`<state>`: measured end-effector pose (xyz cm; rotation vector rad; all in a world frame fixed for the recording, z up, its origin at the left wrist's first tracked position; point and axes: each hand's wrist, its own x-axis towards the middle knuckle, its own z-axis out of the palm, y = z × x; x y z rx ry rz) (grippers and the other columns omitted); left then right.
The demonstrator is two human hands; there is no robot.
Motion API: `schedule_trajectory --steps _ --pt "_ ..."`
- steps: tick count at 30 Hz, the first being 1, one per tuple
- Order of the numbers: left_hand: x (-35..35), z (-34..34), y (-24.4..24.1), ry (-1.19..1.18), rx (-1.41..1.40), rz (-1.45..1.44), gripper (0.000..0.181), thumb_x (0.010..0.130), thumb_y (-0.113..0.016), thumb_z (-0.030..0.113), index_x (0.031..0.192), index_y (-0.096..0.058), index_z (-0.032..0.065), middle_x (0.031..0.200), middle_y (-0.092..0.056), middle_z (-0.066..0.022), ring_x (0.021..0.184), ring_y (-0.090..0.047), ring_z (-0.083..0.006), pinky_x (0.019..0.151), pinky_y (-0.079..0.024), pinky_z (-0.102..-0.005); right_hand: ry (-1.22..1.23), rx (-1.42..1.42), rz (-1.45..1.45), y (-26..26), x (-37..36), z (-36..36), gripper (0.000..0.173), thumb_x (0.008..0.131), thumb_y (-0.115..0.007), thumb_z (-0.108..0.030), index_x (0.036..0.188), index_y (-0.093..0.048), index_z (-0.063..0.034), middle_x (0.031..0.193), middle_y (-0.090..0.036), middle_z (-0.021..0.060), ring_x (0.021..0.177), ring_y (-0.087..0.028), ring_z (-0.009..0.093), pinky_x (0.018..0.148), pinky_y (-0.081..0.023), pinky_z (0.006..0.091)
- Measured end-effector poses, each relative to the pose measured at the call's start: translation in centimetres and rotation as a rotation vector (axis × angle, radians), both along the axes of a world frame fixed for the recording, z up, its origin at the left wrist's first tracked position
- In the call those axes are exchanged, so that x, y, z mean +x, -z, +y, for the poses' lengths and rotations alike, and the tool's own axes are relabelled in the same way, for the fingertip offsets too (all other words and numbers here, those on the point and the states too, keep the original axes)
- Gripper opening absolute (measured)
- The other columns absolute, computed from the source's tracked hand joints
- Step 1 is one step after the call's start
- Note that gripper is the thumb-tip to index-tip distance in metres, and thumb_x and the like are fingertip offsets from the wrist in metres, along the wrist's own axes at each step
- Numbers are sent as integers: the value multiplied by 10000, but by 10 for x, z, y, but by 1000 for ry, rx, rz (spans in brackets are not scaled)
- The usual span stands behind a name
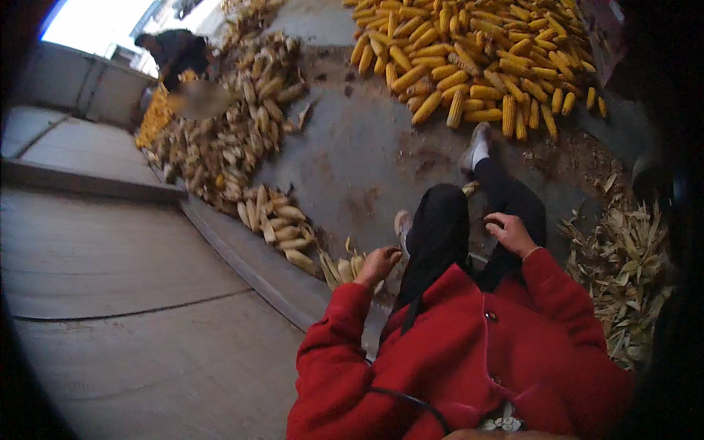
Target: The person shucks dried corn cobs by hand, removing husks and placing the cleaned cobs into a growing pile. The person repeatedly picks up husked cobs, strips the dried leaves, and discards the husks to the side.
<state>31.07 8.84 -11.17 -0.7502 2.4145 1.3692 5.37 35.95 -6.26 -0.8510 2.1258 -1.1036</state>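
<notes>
My left hand [379, 265] is by the outer side of one knee, its fingers curled, above some ears of corn in pale husks [345, 268]; whether it holds anything cannot be made out. Over the other thigh hovers my right hand [511, 234], fingers bent and thumb apart, with no object visible in it. Beyond my feet lies a large heap of husked yellow corn cobs [473, 71]. A row of unhusked ears [286, 228] runs along the wall's base at the left and joins a bigger pile of husk-covered ears [220, 143].
Another person [179, 52] in dark clothes is bent at the far upper left, beside more yellow corn [155, 118]. Loose dry husks [624, 269] are heaped at the right. A pale panelled wall [126, 247] with a ledge [236, 245] borders the left side of the grey floor [341, 148].
</notes>
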Motion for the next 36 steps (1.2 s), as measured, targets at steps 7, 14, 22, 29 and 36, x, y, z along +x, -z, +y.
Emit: schedule_trajectory --steps 7,14,22,29,36 --pt "91 -7 155 -833 533 -117 309 891 -509 247 981 -630 -23 802 -655 -103 676 -615 -167 584 -487 -298 14 222 -91 24 -1 -9 268 813 -594 -178 1013 -618 -2 895 -656 155 802 -640 237 726 -480 319" --pt "177 5 222 -1177 514 -250 296 861 -559 200 1063 -572 -16 834 -643 -107 639 -598 -173 502 -454 -293 19 312 -152 38 4 -25 230 844 -536 -107 1020 -601 27 881 -654 139 804 -637 201 725 -479 297" --pt "192 12 254 -1211 166 -392 403 792 -629 227 1080 -583 -51 1017 -618 -219 947 -594 -319 825 -451 -376 -178 443 -38 63 -4 -35 255 811 -541 -41 1059 -592 -9 980 -644 156 893 -629 251 757 -471 314" --pt "141 -53 262 -1019 -81 -391 582 753 -674 241 1229 -462 -18 1194 -505 -243 1110 -473 -387 915 -388 -426 -165 410 -151 100 -6 -12 259 803 -540 -13 1055 -596 -28 1006 -644 142 919 -625 236 766 -469 324" --pt "116 -73 277 -868 -183 -489 681 693 -717 213 1269 -411 17 1260 -433 -222 1182 -389 -387 978 -328 -443 -158 517 -79 74 -2 -48 235 812 -585 -84 1035 -601 -13 951 -654 153 858 -629 226 765 -466 318"
